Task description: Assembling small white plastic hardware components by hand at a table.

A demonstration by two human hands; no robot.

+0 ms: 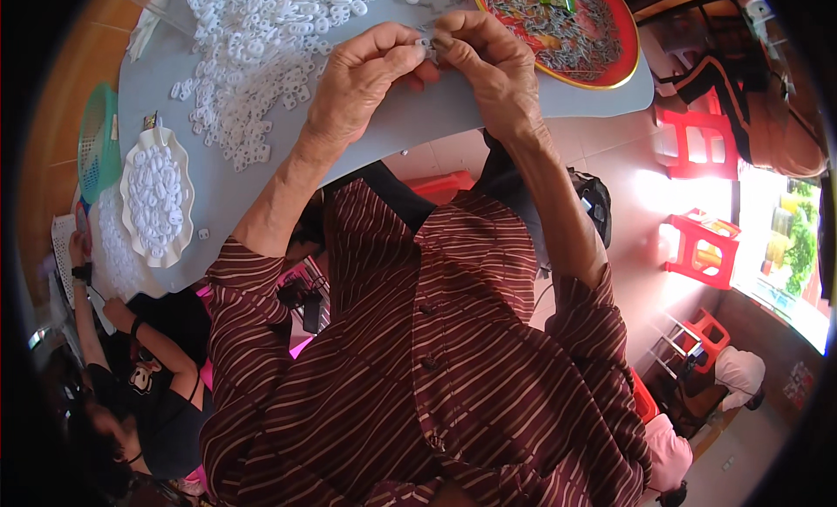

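Observation:
Above the table's near edge, my two hands meet fingertip to fingertip. My left hand [362, 75] pinches a small white plastic piece [425, 43] between thumb and fingers. The thumb and forefinger of my right hand [497, 67] are closed right beside that piece; whatever they grip is too small and covered to name. Left of my hands spreads a heap of small white plastic pieces [253, 80], some oval with two holes. Close to my right hand stands a red round tray [621, 71] with a gold rim, full of small grey metal parts [580, 40].
A white scalloped dish [185, 232] of white pieces sits on the grey table [218, 193] at left, near a green basket [98, 145]. A person in black [170, 411] works at far left. Red stools [702, 250] stand on the floor at right, with other people nearby.

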